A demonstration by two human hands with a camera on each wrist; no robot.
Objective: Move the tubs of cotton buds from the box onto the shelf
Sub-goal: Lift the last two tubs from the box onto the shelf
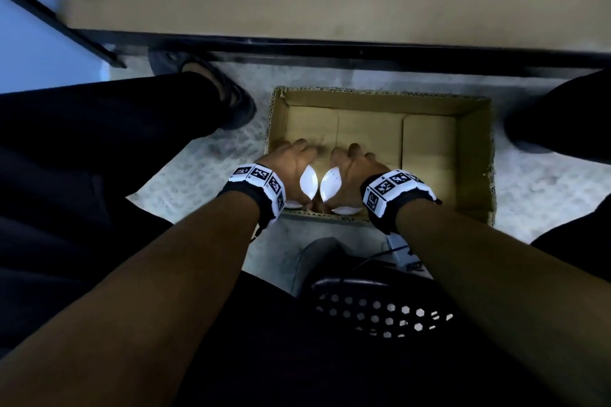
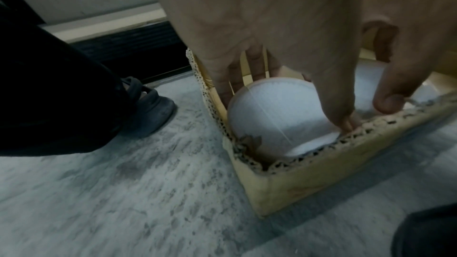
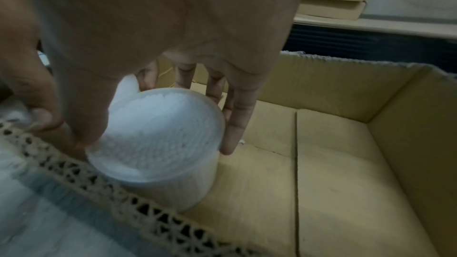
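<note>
A: Where are the tubs?

B: Two round white tubs stand side by side in the near left corner of the box (image 1: 476,155), which sits on the floor (image 1: 211,155) between the person's feet. The left tub (image 2: 277,112) is tucked against the left wall and near wall. The right tub (image 3: 160,134) stands just beside it, against the near wall. The rest of the box shows only bare cardboard.

A: Which way do they point?

B: Both look upright, lids up, so each long axis runs vertically. The right tub may tilt a little toward the wrist camera; I cannot be sure.

A: And the hands?

B: Each hand comes down from straight above onto its own tub. The left hand (image 1: 291,168) has fingers curled down the far side and the thumb on the near side, gripping the left tub. The right hand (image 1: 350,172) does the same on the right tub: fingers on the far and right side, thumb near the box rim. Neither hand is nearer; each already has its tub.

A: Where is the shelf?

B: A pale shelf (image 1: 330,3) with a dark front edge lies beyond the box, ahead of the person. I judge the coming move is a straight lift up, then forward.
</note>
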